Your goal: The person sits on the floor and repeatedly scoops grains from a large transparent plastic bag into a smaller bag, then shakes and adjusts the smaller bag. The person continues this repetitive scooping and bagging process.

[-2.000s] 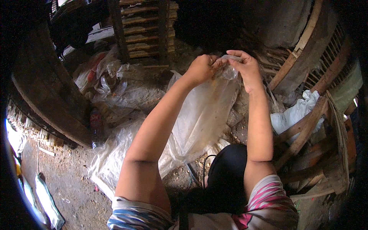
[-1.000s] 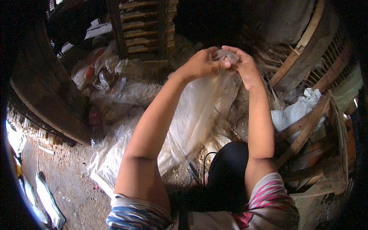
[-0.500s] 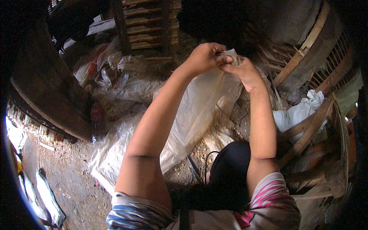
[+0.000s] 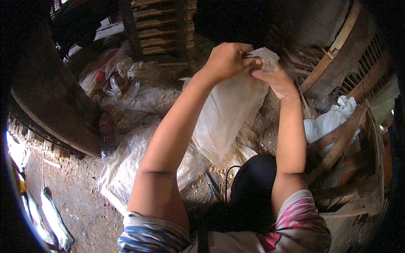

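Note:
A cloudy, see-through plastic bag [image 4: 223, 116] hangs from both my hands, its lower end near the littered ground. My left hand [image 4: 230, 62] is closed on the bag's gathered top edge, thumb against the fingers. Close beside it, my right hand [image 4: 276, 80] pinches the same top, and a crumpled flap of plastic stands up between the two. Some fingers of the right hand are hidden behind the plastic. More clear plastic sheeting [image 4: 126, 168] lies crumpled on the ground under my left forearm.
A heap of plastic bags [image 4: 122, 78] lies at the far left, with a plastic bottle [image 4: 106, 126] near a dark wooden board [image 4: 55, 101]. On the right, a pale sack [image 4: 331, 122] rests by wooden beams [image 4: 337, 135]. My dark-clothed knee [image 4: 255, 181] is below the bag.
The hanging bag has drawn up and narrowed, its lower end off the sheeting. My hands have moved slightly apart, and more plastic shows above them.

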